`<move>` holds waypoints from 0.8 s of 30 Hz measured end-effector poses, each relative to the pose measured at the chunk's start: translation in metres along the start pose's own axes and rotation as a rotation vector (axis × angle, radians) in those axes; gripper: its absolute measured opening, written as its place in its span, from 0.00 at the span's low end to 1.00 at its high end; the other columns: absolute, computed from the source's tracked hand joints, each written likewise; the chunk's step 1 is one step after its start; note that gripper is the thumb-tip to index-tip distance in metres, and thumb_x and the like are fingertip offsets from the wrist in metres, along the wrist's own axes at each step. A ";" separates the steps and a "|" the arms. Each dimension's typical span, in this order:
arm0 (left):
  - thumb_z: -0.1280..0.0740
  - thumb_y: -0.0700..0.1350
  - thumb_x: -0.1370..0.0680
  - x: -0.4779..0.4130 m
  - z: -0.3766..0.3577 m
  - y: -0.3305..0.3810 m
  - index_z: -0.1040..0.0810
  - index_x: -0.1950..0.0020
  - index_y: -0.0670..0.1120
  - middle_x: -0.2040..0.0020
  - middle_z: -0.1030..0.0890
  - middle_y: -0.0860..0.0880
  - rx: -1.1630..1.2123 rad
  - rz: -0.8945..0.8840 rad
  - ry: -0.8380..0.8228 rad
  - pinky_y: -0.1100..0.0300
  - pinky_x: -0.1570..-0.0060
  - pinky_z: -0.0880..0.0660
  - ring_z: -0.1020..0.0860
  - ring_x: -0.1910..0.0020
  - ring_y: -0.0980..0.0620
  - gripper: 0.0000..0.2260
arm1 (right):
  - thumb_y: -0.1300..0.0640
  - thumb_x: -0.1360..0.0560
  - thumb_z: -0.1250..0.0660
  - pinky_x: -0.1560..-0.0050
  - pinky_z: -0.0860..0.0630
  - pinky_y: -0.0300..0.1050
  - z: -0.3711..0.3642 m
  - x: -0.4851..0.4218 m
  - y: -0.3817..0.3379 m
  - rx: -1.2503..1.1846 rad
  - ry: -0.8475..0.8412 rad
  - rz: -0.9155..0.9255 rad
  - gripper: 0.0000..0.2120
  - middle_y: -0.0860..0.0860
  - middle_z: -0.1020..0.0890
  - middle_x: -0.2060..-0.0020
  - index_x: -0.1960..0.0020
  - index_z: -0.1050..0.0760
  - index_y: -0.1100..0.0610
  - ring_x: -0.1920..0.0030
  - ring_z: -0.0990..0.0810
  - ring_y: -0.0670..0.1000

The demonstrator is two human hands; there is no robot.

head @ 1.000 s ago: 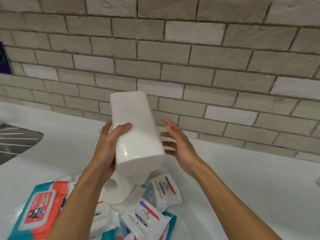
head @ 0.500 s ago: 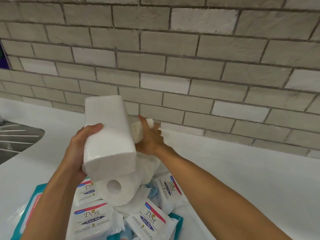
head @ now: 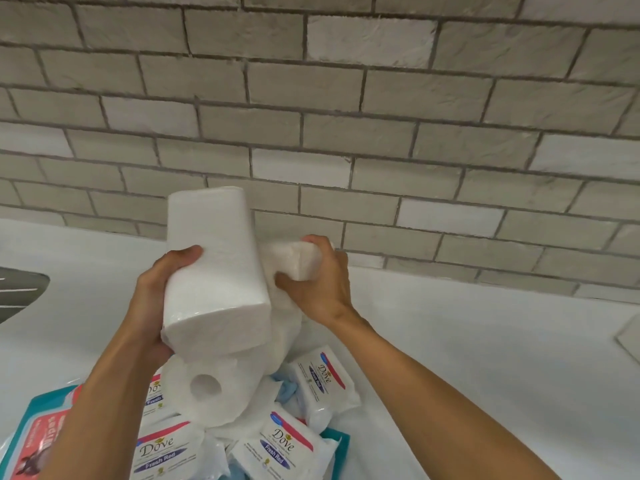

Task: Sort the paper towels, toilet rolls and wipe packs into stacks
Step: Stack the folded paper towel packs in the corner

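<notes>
Left grip [head: 152,299] clamps a paper towel pack [head: 214,268]; right grip [head: 322,289] curls round a second pack [head: 291,259], seemingly towels too. Tugging it free could topple the toilet roll [head: 235,386].

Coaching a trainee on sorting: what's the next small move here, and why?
Probably set both packs on the bare counter to the right as one stack: the left grip holds a paper towel pack, the right grip a second white pack, above the mixed pile.
</notes>
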State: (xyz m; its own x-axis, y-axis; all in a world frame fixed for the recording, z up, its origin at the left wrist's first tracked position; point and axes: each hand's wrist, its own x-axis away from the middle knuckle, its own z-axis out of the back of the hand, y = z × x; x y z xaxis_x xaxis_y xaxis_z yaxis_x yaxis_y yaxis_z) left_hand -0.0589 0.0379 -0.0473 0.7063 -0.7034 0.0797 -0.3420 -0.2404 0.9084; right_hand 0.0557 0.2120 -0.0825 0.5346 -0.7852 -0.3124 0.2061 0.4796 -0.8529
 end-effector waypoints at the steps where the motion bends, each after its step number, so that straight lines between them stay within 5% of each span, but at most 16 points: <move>1: 0.34 0.51 0.25 0.001 -0.005 0.000 0.20 0.47 0.47 0.63 0.16 0.49 0.000 0.000 -0.009 0.55 0.61 0.25 0.17 0.68 0.49 0.11 | 0.47 0.36 0.22 0.53 0.29 0.33 0.011 0.005 0.001 -0.017 0.022 0.013 0.32 0.48 0.33 0.43 0.37 0.34 0.39 0.49 0.28 0.46; 8: 0.31 0.52 0.28 0.012 -0.039 -0.008 0.23 0.35 0.45 0.59 0.16 0.47 -0.012 -0.007 -0.067 0.57 0.69 0.22 0.16 0.65 0.47 0.23 | 0.50 0.36 0.21 0.58 0.31 0.22 0.094 0.045 0.021 -0.040 0.229 0.035 0.31 0.44 0.31 0.42 0.39 0.32 0.37 0.49 0.31 0.32; 13: 0.30 0.51 0.32 0.025 -0.074 -0.033 0.24 0.35 0.45 0.54 0.15 0.44 -0.042 0.030 -0.158 0.56 0.68 0.21 0.15 0.62 0.46 0.26 | 0.49 0.37 0.20 0.45 0.23 0.40 0.146 0.079 0.043 -0.002 0.368 0.002 0.33 0.44 0.32 0.40 0.38 0.33 0.36 0.44 0.30 0.42; 18: 0.30 0.49 0.33 0.039 -0.120 -0.075 0.25 0.38 0.49 0.51 0.15 0.43 -0.062 0.095 -0.284 0.50 0.60 0.21 0.16 0.57 0.43 0.23 | 0.49 0.39 0.19 0.41 0.23 0.46 0.192 0.118 0.073 0.059 0.496 -0.008 0.34 0.44 0.32 0.40 0.39 0.32 0.35 0.41 0.29 0.46; 24: 0.25 0.51 0.34 0.055 -0.185 -0.124 0.26 0.37 0.52 0.48 0.15 0.44 -0.063 0.214 -0.405 0.48 0.57 0.21 0.16 0.51 0.42 0.27 | 0.52 0.39 0.19 0.47 0.27 0.36 0.251 0.149 0.096 0.117 0.633 -0.035 0.35 0.46 0.32 0.39 0.38 0.32 0.38 0.42 0.29 0.45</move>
State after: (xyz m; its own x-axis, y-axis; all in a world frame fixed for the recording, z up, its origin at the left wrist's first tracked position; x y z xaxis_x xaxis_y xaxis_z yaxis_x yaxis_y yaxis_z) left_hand 0.1365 0.1529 -0.0795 0.3207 -0.9404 0.1129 -0.4067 -0.0291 0.9131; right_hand 0.3604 0.2395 -0.1063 -0.0534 -0.8632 -0.5019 0.3217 0.4610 -0.8270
